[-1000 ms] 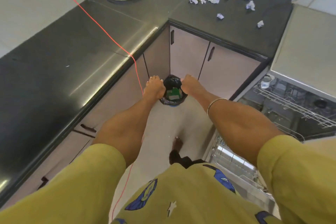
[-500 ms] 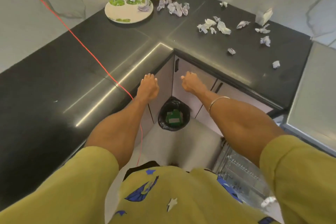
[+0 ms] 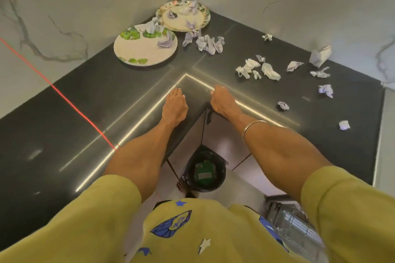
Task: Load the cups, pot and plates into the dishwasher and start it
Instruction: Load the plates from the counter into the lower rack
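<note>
Reaching over the counter's inner corner, the left hand and right hand hold nothing, fingers relaxed; crumpled paper scraps surround two plates, a bin below.

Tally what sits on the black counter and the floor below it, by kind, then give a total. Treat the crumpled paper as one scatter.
Plates: 2, the near plate and the corner plate
Scatter of crumpled paper: 1
Bins: 1, the black bin on the floor
Total: 4
</note>
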Demonstrator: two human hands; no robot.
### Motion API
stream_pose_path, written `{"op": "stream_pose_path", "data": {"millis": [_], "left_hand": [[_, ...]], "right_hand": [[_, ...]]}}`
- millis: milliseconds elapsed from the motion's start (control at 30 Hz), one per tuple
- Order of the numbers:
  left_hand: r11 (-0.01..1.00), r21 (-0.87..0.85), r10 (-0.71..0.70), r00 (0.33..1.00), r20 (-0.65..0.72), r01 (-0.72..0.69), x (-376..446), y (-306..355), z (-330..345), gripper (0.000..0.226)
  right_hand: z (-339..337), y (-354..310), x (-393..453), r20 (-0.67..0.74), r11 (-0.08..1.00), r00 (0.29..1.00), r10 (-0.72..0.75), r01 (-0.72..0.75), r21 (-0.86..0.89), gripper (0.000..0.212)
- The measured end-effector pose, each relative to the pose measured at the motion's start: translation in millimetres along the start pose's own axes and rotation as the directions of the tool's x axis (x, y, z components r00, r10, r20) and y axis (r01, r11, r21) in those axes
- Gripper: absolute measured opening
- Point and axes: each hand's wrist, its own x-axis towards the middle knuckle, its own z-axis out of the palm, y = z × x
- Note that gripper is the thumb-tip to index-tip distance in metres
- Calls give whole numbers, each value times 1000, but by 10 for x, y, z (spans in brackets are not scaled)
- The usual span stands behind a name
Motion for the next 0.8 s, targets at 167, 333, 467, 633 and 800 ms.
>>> {"op": "stream_pose_path", "data": {"millis": [167,333,467,633,800], "left_hand": [[997,-21,-70,995,-69,68,669,-10,-250,40],[993,50,-95,978,-187,106,1227,-69,-325,25],[988,109,-92,980,-176,112,1638,-96,-308,24],[974,165,-130,980,-148,154,2045,-132,-275,35],[940,211,-237,958,-162,268,2410,-143,-175,40]], "right_hand": [[-60,-75,751,-11,1000,999,30,-30,6,23],[5,-41,1305,-19,997,998,64,-64,48,22],[-44,16,1717,-25,998,998,63,-62,25,22],[-212,34,2225,-55,997,998,23,-19,78,34],[-325,77,2878,-85,995,996,24,-15,103,37]]}}
